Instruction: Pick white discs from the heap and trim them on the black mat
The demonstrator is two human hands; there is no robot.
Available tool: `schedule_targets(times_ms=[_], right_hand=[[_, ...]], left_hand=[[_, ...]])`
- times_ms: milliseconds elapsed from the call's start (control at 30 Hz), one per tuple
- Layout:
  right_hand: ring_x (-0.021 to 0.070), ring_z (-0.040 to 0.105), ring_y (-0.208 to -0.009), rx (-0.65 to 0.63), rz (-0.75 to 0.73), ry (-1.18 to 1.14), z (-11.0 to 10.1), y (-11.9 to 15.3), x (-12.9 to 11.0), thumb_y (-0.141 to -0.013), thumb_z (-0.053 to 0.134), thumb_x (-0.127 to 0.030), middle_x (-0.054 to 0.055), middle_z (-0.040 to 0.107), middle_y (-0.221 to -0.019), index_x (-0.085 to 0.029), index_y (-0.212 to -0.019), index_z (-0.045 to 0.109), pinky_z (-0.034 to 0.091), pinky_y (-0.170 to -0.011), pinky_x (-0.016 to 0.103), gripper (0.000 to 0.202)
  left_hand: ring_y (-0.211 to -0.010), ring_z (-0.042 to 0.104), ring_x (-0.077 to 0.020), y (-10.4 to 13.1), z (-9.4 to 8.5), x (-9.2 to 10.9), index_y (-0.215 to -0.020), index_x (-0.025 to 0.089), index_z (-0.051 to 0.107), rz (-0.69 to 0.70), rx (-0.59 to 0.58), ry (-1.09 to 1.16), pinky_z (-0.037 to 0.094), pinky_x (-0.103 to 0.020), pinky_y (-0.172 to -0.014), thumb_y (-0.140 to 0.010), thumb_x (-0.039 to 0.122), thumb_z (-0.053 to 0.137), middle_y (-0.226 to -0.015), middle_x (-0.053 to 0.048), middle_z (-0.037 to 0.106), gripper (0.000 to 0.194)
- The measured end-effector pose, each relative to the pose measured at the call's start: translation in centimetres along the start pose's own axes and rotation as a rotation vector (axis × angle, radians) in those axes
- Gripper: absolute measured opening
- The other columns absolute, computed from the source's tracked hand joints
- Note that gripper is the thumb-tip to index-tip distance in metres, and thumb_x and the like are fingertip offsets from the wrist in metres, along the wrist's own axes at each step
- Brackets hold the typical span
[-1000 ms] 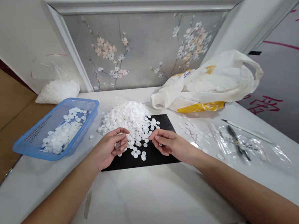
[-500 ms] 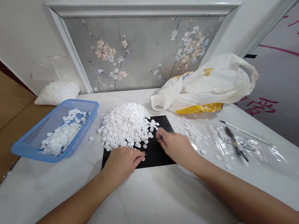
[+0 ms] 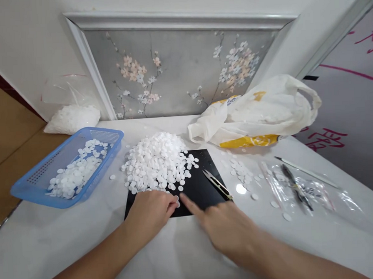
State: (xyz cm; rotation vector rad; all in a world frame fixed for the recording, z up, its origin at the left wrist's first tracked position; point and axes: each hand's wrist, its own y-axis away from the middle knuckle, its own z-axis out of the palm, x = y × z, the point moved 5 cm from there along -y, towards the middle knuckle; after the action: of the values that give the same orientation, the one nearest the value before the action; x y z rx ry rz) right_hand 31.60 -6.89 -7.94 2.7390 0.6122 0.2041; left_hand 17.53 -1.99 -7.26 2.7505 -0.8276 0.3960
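Note:
A heap of small white discs covers the left part of a black mat. My left hand pinches a white disc at the mat's front edge, below the heap. My right hand is just right of it, index finger stretched toward that disc, other fingers curled and partly hidden, with nothing visible in it. Small scissors lie on the right part of the mat, above my right hand.
A blue basket with white discs stands at left, a clear bag of white pieces behind it. A white plastic bag lies at the back right. Loose discs, a pen-like tool and clear packets lie at right.
My right hand has moved down and left toward my left hand, its index finger now stretched out. The scissors now show on the mat where my right hand was.

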Motion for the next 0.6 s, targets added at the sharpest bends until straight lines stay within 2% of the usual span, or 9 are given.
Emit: schedule_targets(times_ms=[67,167,300,333,433,467,567,600], right_hand=[[0.025,0.067,-0.052,-0.011,-0.007,0.006,0.0,-0.1,0.1,-0.073,0.048,0.0,0.011,0.071,-0.063,-0.01,-0.148,0.024,0.037,-0.043,0.028,0.079],[0.0251,0.068,-0.056,-0.004,0.185,0.054,0.0,-0.1,1.1,-0.073,0.044,0.005,0.014,0.071,-0.064,-0.002,-0.145,0.026,0.038,-0.045,0.028,0.075],[0.0252,0.068,-0.057,-0.017,-0.034,-0.013,0.0,-0.3,0.1,-0.075,0.046,-0.002,0.011,0.072,-0.066,-0.008,-0.148,0.022,0.036,-0.044,0.028,0.077],[0.0253,0.069,-0.058,-0.019,-0.012,-0.003,-0.1,-0.3,0.2,-0.075,0.044,-0.001,0.012,0.072,-0.067,-0.006,-0.147,0.023,0.036,-0.044,0.028,0.075],[0.0258,0.069,-0.061,-0.018,0.186,0.04,-0.4,-0.5,1.2,-0.074,0.039,0.005,0.014,0.072,-0.068,0.0,-0.146,0.023,0.037,-0.045,0.029,0.073],[0.026,0.069,-0.061,-0.015,0.167,0.029,-0.5,-0.5,1.1,-0.075,0.039,0.004,0.013,0.072,-0.068,-0.003,-0.147,0.022,0.037,-0.046,0.029,0.074],[0.0258,0.069,-0.061,-0.01,-0.01,-0.022,-0.8,-0.6,0.1,-0.077,0.043,-0.002,0.009,0.073,-0.069,-0.015,-0.149,0.019,0.037,-0.047,0.028,0.077],[0.0258,0.069,-0.061,-0.003,0.005,-0.02,-0.9,-0.6,0.3,-0.077,0.043,-0.002,0.009,0.073,-0.069,-0.015,-0.149,0.02,0.037,-0.047,0.028,0.077]], left_hand=[[-0.055,0.055,-0.0188,0.0,-0.2,0.0,-0.061,0.022,0.063,-0.009,-0.001,-0.009,0.018,-0.027,-0.051,-0.088,0.032,0.047,-0.06,-0.003,0.064,0.033],[-0.056,0.055,-0.019,-0.1,-0.4,-0.1,-0.061,0.022,0.063,-0.025,-0.001,-0.018,0.019,-0.027,-0.052,-0.088,0.032,0.047,-0.06,-0.004,0.064,0.033],[-0.058,0.057,-0.0198,-0.2,-0.3,-0.2,-0.063,0.022,0.065,-0.031,-0.013,-0.021,0.021,-0.027,-0.052,-0.088,0.033,0.047,-0.062,-0.004,0.066,0.032],[-0.06,0.058,-0.02,-0.2,-0.3,-0.2,-0.065,0.022,0.065,-0.031,-0.016,-0.019,0.021,-0.027,-0.053,-0.088,0.034,0.047,-0.064,-0.004,0.067,0.032],[-0.064,0.06,-0.0203,-0.2,-0.3,-0.3,-0.068,0.023,0.067,-0.04,-0.027,-0.015,0.024,-0.026,-0.054,-0.088,0.034,0.047,-0.069,-0.004,0.07,0.031],[-0.064,0.06,-0.0202,-0.2,-0.3,-0.3,-0.069,0.023,0.068,-0.044,-0.032,-0.013,0.025,-0.026,-0.054,-0.088,0.034,0.048,-0.07,-0.004,0.07,0.03],[-0.069,0.063,-0.0208,-0.3,-0.5,-0.4,-0.076,0.023,0.071,-0.054,-0.038,-0.005,0.028,-0.026,-0.055,-0.086,0.032,0.051,-0.075,-0.003,0.072,0.024],[-0.071,0.063,-0.0208,-0.3,-0.5,-0.4,-0.079,0.024,0.071,-0.055,-0.038,0.0,0.029,-0.025,-0.056,-0.086,0.031,0.052,-0.077,-0.003,0.073,0.022]])
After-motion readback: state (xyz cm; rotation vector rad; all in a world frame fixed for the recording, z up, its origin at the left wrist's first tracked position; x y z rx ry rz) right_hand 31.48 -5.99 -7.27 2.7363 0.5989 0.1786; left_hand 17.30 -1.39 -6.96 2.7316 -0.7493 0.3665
